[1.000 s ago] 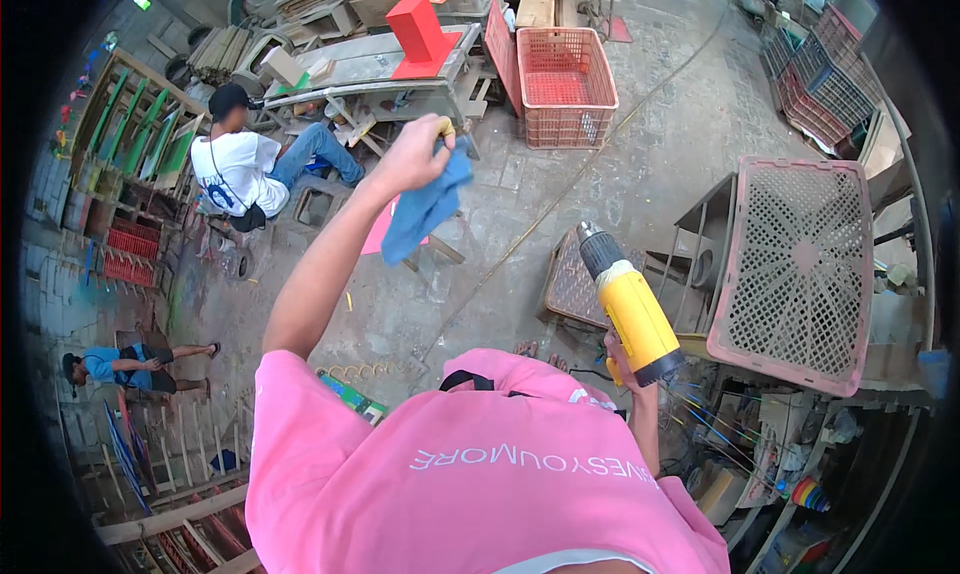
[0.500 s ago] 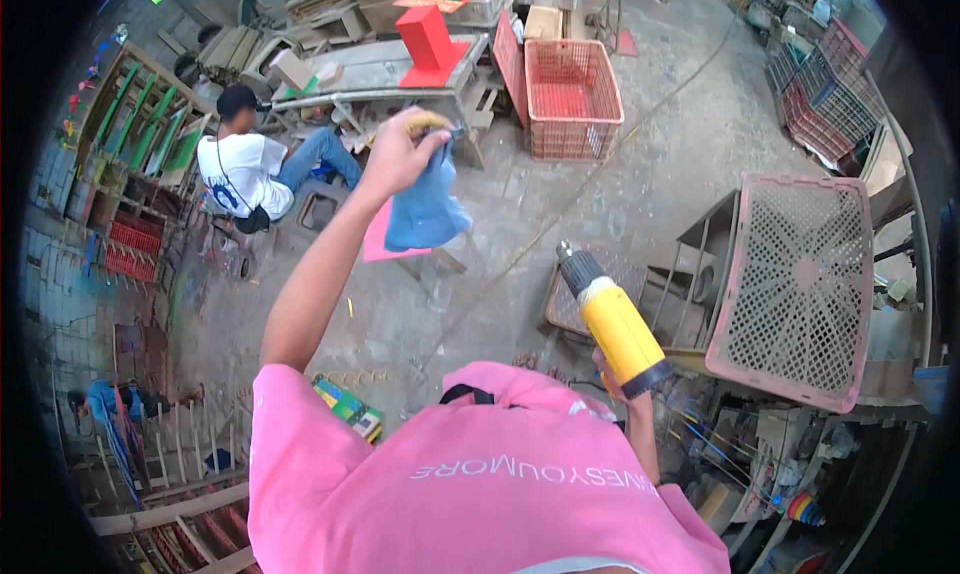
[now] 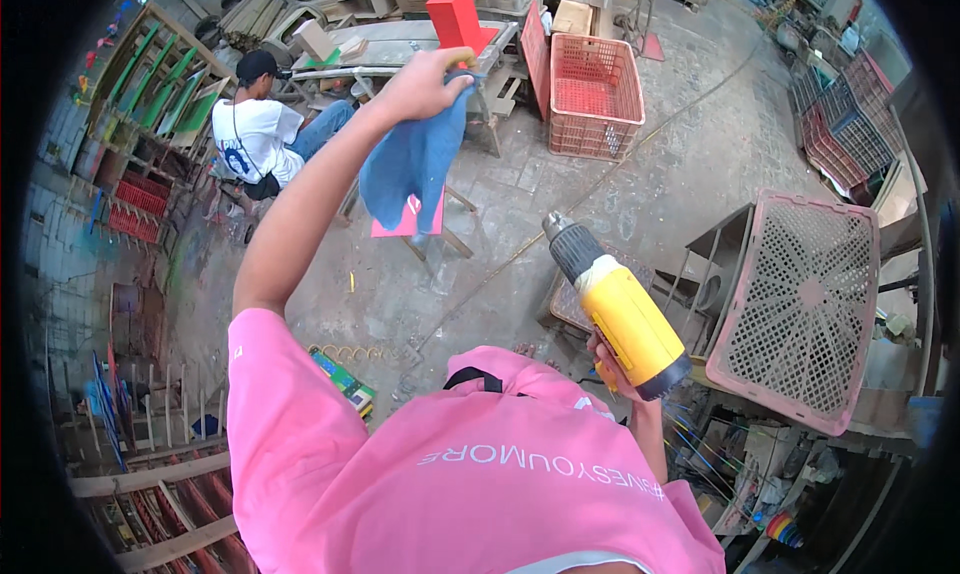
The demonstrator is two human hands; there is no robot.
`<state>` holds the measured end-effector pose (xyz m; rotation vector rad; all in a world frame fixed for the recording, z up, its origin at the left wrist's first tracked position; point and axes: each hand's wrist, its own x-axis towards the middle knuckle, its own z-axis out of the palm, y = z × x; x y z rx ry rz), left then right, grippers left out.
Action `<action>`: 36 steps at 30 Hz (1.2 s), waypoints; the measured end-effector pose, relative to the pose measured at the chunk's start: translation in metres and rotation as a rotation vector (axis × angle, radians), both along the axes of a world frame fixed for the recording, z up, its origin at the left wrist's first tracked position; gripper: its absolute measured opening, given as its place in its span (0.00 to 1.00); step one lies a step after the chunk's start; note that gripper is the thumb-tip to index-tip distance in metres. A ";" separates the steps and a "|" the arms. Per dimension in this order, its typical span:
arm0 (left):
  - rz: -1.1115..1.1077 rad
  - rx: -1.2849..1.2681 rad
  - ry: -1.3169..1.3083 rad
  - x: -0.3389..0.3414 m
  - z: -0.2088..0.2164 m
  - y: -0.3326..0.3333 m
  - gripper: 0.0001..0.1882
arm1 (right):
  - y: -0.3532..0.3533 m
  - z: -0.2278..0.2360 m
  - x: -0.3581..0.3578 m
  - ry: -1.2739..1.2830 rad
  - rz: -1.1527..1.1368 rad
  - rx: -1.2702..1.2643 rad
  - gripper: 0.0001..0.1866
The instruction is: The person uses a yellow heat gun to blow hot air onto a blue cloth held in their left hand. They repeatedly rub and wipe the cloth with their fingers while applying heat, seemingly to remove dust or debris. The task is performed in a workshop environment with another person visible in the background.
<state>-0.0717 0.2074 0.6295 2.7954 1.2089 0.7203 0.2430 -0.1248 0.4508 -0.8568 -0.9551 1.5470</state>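
My left hand (image 3: 428,86) is raised at the end of my outstretched arm, its fingers closed on the top of a blue cloth (image 3: 412,154). The cloth hangs down with two loose corners and a hole or gap near its lower edge. Low on the right, my right hand (image 3: 612,369) grips a yellow power drill (image 3: 630,324), its dark chuck end pointing away and to the left. The drill hides much of that hand. Behind the cloth is a small stool with a pink top (image 3: 392,230), partly covered from view.
A person in a white shirt (image 3: 255,134) sits low at the far left beside a workbench (image 3: 400,44) bearing a red block-shaped piece (image 3: 455,20). Further off stands a red plastic crate (image 3: 597,139). On my right are a pink-rimmed mesh crate (image 3: 800,304) and a low stool (image 3: 570,309).
The blue cloth has spread wider and swung left as my left hand rose slightly. The drill shows larger and a little further right. My view has shifted.
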 end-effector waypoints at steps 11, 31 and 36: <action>-0.239 -1.041 -0.553 0.031 -0.007 -0.029 0.34 | 0.018 -0.015 -0.008 -0.619 -0.112 0.443 0.14; -0.414 -0.245 0.016 0.112 -0.032 -0.012 0.25 | -0.025 -0.022 0.014 -0.772 -0.180 0.297 0.13; -0.369 -0.219 0.034 0.093 -0.003 -0.007 0.25 | -0.015 -0.022 -0.001 -0.356 -0.206 0.168 0.09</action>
